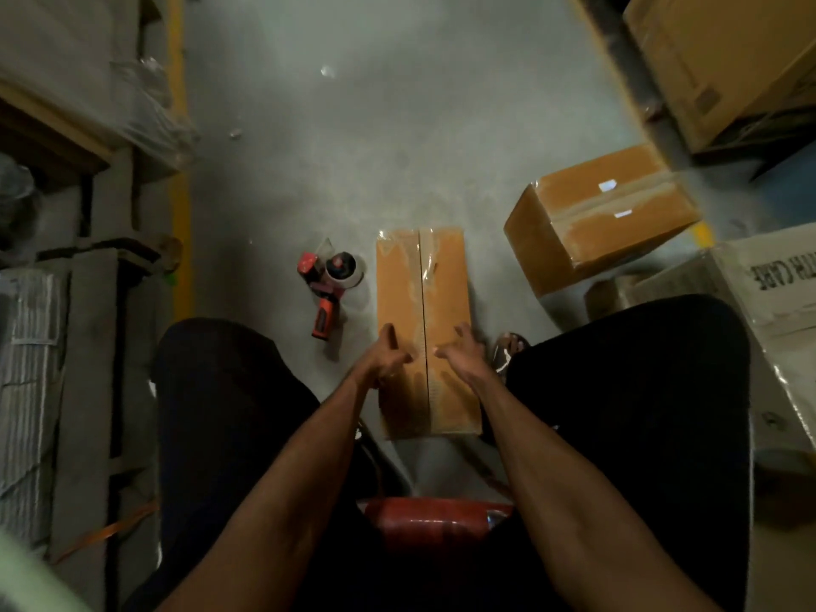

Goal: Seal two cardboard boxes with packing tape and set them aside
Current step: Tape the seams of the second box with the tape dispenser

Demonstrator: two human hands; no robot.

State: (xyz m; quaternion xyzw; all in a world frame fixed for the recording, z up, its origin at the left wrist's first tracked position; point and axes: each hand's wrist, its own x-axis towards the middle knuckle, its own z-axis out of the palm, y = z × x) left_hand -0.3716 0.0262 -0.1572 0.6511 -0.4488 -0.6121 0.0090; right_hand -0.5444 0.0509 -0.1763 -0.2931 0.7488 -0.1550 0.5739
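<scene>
A long brown cardboard box [424, 293] lies on the grey floor between my knees, with clear tape along its centre seam. My left hand [385, 356] rests on the box's left half, fingers spread. On the right half lies my right hand [463, 353], also spread and holding nothing. A red and black tape dispenser [330, 284] lies on the floor just left of the box, untouched. A second brown box [596, 214], taped across its top, sits on the floor to the right, further away.
Wrapped pallets and stacked goods [66, 214] line the left side beyond a yellow floor line [182, 214]. A large carton [724, 68] stands at the top right. A white printed carton [777, 293] sits by my right knee. A red stool [432, 519] is under me.
</scene>
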